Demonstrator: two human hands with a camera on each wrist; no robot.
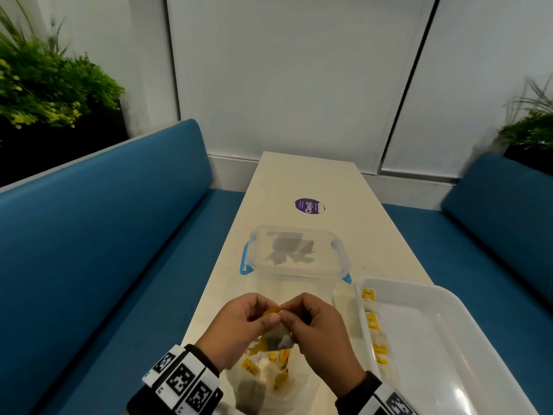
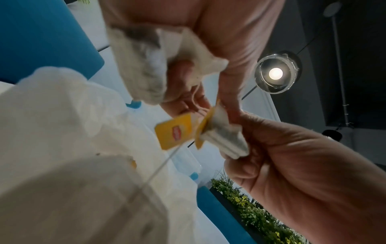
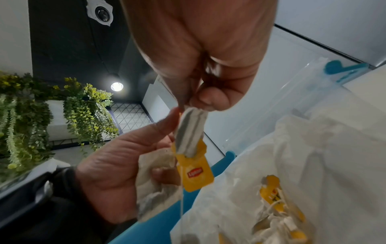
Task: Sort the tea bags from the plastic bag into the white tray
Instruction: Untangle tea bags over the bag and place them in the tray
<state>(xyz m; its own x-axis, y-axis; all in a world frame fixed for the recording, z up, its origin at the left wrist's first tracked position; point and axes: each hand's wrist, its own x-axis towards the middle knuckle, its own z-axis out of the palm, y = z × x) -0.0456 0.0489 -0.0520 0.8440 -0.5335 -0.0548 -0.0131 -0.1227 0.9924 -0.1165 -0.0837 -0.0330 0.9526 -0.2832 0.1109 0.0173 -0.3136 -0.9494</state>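
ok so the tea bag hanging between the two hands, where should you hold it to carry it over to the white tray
Probably by its top folded edge, pinched from above, where the right hand already pinches it. The tea bag hangs down limp from that pinch, with its yellow tag dangling at its lower end. Held there it should hang free of the left hand and drop flat into the white tray.

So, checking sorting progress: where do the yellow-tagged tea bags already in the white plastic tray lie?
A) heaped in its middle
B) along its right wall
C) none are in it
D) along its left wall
D: the yellow-tagged tea bags line up against the left wall of the white plastic tray; the rest of it shows none.
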